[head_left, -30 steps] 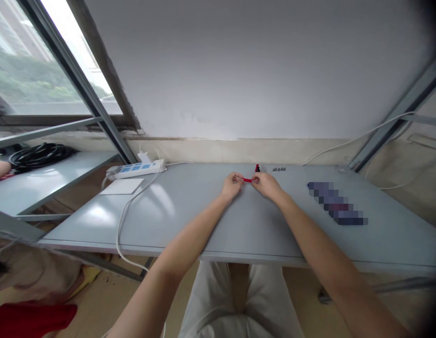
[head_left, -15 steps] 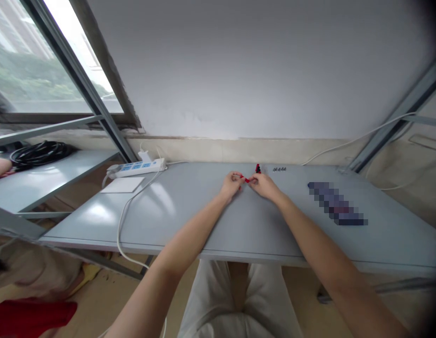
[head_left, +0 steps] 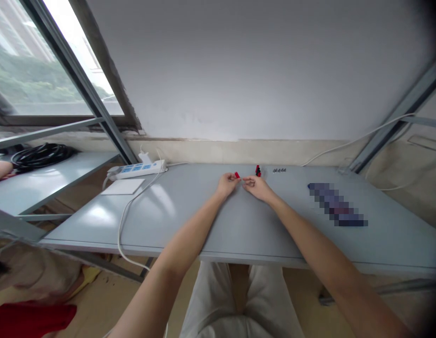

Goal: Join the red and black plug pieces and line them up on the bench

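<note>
A small red piece (head_left: 237, 174), too small to name, sticks up from the fingers of my left hand (head_left: 226, 185), which is closed on it. Close by on the right, my right hand (head_left: 257, 187) has its thumb and fingertips pinched together, pointing at the left hand. Whatever lies in that pinch is too small to make out. Just behind my right hand, small red and black pieces (head_left: 258, 171) stand grouped on the grey table (head_left: 253, 225). To their right, several small dark pieces (head_left: 279, 170) form a short row.
A pixelated dark-blue item (head_left: 336, 206) lies on the right. At the left are a white power strip (head_left: 142, 169), a flat white pad (head_left: 122, 186) and a white cable (head_left: 122, 225) running over the front edge. Coiled black cable (head_left: 43, 156) rests on a neighbouring table, near another person's arm (head_left: 1, 169).
The red piece was held between both hands and now stands up in my left hand. My right hand has shifted slightly left, uncovering more of the red and black pieces.
</note>
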The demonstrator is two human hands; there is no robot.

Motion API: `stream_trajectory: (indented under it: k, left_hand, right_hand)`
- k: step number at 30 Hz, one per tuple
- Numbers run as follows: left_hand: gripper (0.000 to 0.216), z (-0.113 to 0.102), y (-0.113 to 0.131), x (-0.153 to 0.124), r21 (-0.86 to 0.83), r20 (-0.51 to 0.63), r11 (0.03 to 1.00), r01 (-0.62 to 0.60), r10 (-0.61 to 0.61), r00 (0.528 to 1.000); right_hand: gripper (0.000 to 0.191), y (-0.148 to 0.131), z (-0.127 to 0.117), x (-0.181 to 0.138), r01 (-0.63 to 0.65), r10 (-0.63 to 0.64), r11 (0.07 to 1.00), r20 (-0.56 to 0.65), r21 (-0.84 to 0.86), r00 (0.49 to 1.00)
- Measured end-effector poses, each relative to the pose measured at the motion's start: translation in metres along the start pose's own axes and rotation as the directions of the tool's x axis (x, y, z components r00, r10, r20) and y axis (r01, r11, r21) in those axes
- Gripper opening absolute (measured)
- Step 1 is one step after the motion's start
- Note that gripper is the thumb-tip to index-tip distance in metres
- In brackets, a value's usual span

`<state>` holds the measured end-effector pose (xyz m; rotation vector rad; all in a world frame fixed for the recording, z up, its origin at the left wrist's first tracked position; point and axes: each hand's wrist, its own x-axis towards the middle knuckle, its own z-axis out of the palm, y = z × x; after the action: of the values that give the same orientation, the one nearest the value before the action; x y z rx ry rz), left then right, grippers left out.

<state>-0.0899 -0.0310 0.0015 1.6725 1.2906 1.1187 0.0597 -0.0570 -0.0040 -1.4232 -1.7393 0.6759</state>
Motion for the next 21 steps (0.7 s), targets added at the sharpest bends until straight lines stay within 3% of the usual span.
stream_trajectory:
  k: [2, 5, 9, 13, 21]
  left_hand:
    - [0.012, -0.008, -0.010, 0.009, 0.179, -0.083, 0.982, -0.060, 0.076, 0.994]
    - [0.012, -0.019, -0.022, 0.019, 0.329, -0.162, 0.944, -0.012, 0.070, 0.984]
    - [0.014, -0.025, -0.030, 0.024, 0.301, -0.202, 0.951, 0.076, -0.014, 0.979]
    - [0.017, -0.023, -0.032, 0.024, 0.310, -0.195, 0.948, 0.072, -0.011, 0.981]
    - [0.016, -0.018, -0.020, 0.020, 0.366, -0.198, 0.922, 0.125, -0.054, 0.979]
  right_hand:
    - [0.020, -0.003, -0.001, -0.002, -0.005, 0.005, 1.000, 0.015, 0.000, 1.000]
    - [0.016, -0.007, -0.004, -0.005, 0.004, -0.002, 0.999, 0.045, -0.036, 0.999]
    - [0.016, -0.009, -0.007, -0.006, 0.057, -0.050, 0.992, 0.066, -0.113, 0.997]
    - [0.017, -0.010, -0.009, -0.006, 0.071, -0.065, 0.983, 0.043, -0.168, 0.997]
    - [0.014, -0.003, -0.012, -0.004, 0.073, -0.076, 0.971, -0.003, -0.228, 0.997]
